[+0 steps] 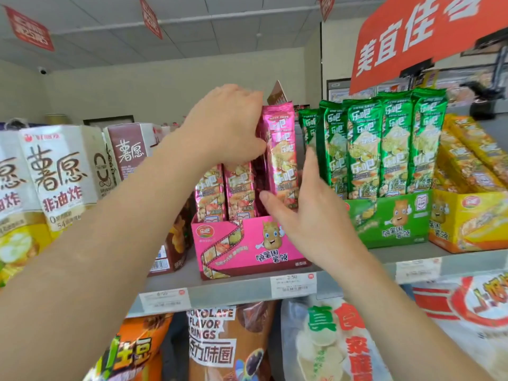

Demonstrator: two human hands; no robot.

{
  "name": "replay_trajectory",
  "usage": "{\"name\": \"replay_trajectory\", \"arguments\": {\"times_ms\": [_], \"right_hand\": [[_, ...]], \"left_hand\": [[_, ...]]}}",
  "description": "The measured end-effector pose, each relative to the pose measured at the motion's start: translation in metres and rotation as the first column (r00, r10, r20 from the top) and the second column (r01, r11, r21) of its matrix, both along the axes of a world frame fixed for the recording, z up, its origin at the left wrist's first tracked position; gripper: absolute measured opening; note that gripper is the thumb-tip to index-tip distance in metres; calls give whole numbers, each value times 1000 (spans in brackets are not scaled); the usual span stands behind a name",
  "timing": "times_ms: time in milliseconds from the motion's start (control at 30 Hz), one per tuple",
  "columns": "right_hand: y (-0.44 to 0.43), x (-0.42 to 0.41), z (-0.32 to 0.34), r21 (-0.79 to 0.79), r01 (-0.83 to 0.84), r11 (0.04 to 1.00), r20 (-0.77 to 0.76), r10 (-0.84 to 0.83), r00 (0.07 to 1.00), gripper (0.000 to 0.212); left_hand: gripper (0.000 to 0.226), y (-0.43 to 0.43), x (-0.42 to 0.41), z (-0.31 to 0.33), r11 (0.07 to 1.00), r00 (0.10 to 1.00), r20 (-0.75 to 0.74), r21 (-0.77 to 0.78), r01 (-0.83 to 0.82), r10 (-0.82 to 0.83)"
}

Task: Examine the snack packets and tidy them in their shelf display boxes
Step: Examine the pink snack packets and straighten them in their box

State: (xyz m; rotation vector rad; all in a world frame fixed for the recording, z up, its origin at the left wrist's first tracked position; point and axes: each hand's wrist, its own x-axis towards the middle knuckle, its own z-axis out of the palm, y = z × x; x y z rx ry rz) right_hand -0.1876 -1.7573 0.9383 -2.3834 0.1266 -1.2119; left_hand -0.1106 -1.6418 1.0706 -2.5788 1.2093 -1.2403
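Observation:
A pink display box [247, 246] stands on the upper shelf and holds several tall pink snack packets [236, 191]. My left hand [228, 125] grips the tops of the packets at the box's left and middle. One pink packet [283, 149] stands upright at the box's right end, higher than the others. My right hand [310, 213] is open, its palm flat against that packet's right side and its thumb across the lower front.
A green display box [390, 218] of green packets [379, 144] stands to the right, then a yellow box [470, 218]. White snack cartons [60, 171] stand left. Price tags [292, 284] line the shelf edge; large snack bags [225, 342] hang below. A red sign [412, 31] hangs overhead.

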Motion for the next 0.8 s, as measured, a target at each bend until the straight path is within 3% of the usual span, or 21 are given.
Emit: {"name": "replay_trajectory", "arguments": {"times_ms": [67,133,233,367,433,600,700,800], "right_hand": [[0,1,-8,0,10,1000,8,-10,1000,90],[-1,0,-7,18,-36,999,113,34,993,88],[-1,-5,-5,-63,-72,995,192,83,978,80],[-5,-7,-3,-160,-63,985,76,76,994,65],[-8,-9,-2,-172,-72,983,50,81,995,65],[-8,-12,-7,-162,-53,985,60,63,996,59],[-6,-11,-10,-166,-3,986,142,26,990,50],[-5,-11,-16,-159,12,987,290,35,956,37]], "left_hand": [[29,-9,0,9,1000,999,-42,30,0,1],[20,-13,1,10,999,994,-95,12,46,-44],[30,-12,3,6,989,977,-152,-21,146,-148],[44,-2,8,6,980,955,-221,-49,192,-199],[48,4,10,7,986,969,-183,-33,164,-167],[48,27,13,3,995,995,20,14,-94,93],[35,30,12,-2,997,997,17,-1,78,-78],[25,32,6,-3,966,965,-129,-153,209,-229]]}}
